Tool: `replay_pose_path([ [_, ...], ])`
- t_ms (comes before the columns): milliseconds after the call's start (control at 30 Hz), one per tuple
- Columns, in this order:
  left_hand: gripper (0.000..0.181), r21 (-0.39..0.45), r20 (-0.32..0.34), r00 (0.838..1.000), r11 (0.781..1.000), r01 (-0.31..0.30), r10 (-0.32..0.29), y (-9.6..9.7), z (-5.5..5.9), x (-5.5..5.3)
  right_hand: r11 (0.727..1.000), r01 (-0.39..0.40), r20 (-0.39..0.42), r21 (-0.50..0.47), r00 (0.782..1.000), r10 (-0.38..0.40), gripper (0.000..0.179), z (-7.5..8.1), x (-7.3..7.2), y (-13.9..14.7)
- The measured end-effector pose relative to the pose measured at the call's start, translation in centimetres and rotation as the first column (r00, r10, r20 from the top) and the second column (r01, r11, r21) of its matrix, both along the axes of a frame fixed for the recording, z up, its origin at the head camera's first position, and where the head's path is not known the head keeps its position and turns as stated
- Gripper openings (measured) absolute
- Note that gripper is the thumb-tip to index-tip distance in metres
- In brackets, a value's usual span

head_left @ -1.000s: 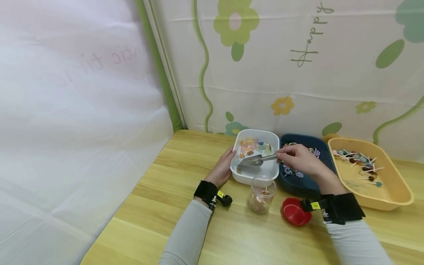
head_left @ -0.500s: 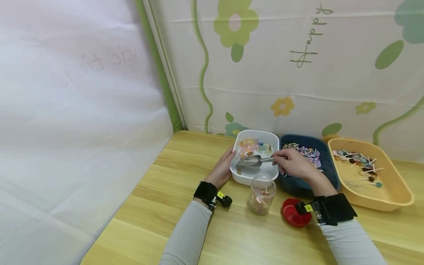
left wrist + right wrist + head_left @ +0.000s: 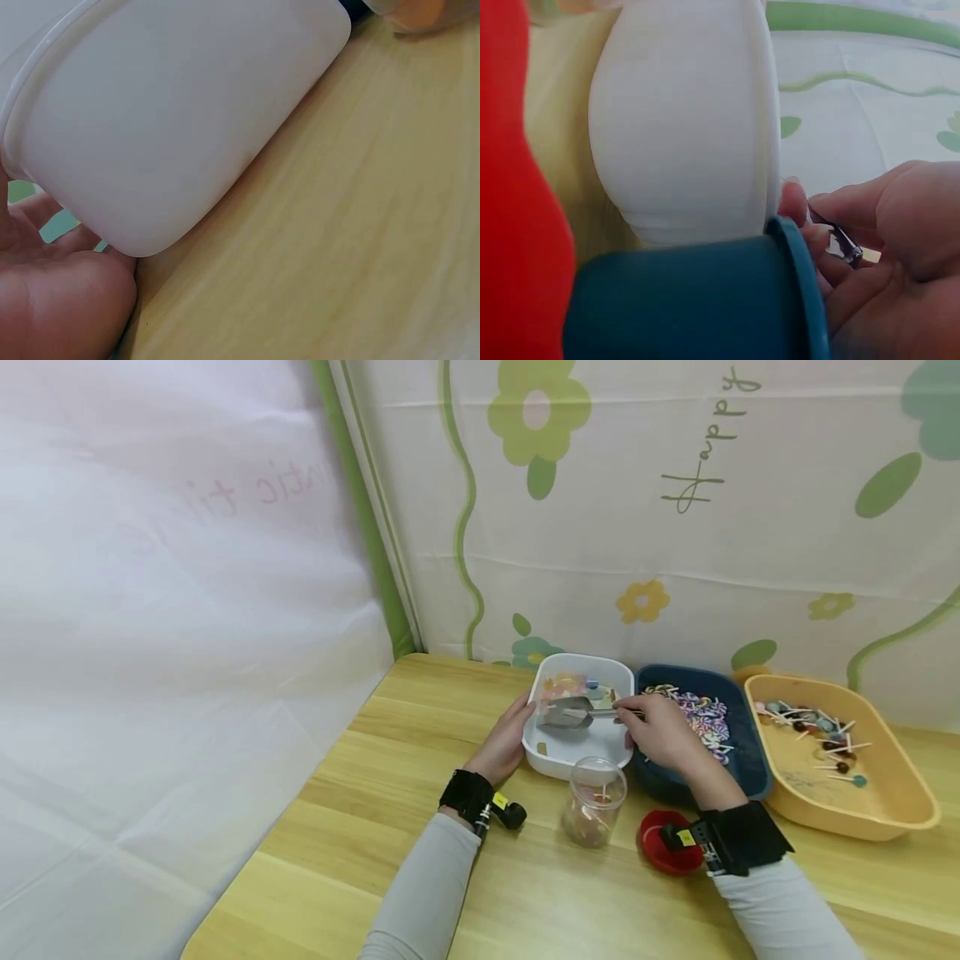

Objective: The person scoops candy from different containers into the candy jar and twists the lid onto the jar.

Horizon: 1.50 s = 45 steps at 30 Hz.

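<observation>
In the head view my left hand point(image 3: 504, 742) holds the left side of a white plastic bin point(image 3: 543, 763). The left wrist view shows fingers point(image 3: 71, 238) against the bin's outer wall. Over the bin, my right hand point(image 3: 660, 733) grips the handle of a metal scoop point(image 3: 570, 713). The scoop's blade lies among small wrapped candies point(image 3: 558, 685), pointing left. In the right wrist view the thumb and fingers pinch the scoop's handle point(image 3: 841, 244) beside the bin's rim. A clear plastic jar point(image 3: 595, 802), partly filled with candies, stands uncapped in front of the bin.
A dark blue bin point(image 3: 750, 760) with swirl lollipops adjoins the white bin. Right of it sits a yellow bin point(image 3: 892, 793) with ball lollipops. A red lid point(image 3: 663, 852) rests beneath my right wrist on the wooden table point(image 3: 337, 827). A printed curtain point(image 3: 570, 568) hangs behind.
My right hand has moved left with the scoop, and the blade has shifted slightly toward the candies at the back of the white bin. My left hand stays at the bin's side.
</observation>
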<state>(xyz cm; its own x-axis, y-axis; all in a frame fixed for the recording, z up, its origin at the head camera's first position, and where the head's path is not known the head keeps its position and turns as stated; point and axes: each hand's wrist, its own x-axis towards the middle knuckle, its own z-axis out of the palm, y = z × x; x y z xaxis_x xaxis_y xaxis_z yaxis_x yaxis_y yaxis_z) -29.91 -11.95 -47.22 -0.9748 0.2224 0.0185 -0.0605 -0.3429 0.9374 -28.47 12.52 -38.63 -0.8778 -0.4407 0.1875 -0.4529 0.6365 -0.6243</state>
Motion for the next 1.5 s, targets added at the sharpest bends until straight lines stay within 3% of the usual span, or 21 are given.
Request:
replay_pose_path([
  [200,0.046,-0.004,0.008,1.000,1.000,-0.007,0.007,-0.1,-0.1,0.2,0.991,-0.080,0.097,-0.107,0.991,0.090,0.024,-0.3,-0.3,0.2],
  [333,0.046,0.000,0.021,1.000,1.000,-0.009,0.009,-0.1,-0.2,0.3,0.972,-0.084,0.239,-0.218,0.961,0.137,0.026,-0.4,-0.5,0.8],
  [467,0.046,-0.012,0.019,1.000,1.000,-0.006,0.007,-0.1,0.1,0.3,0.956,-0.070,0.318,-0.284,0.934,0.163,0.030,-0.2,-0.6,1.5],
  [1100,0.047,-0.019,0.035,0.999,1.000,-0.016,0.017,-0.1,0.3,0.1,0.893,-0.060,0.421,-0.445,0.867,0.268,0.036,-0.1,-1.4,4.0],
  [1333,0.045,-0.020,0.050,0.998,0.999,-0.024,0.025,-0.1,0.2,0.1,0.875,-0.053,0.427,-0.480,0.858,0.286,0.037,-0.5,-1.5,3.7],
  [1500,0.046,-0.015,0.030,0.999,1.000,-0.014,0.015,0.1,0.3,0.1,0.870,-0.039,0.414,-0.491,0.869,0.272,0.036,-0.9,-1.6,3.4],
])
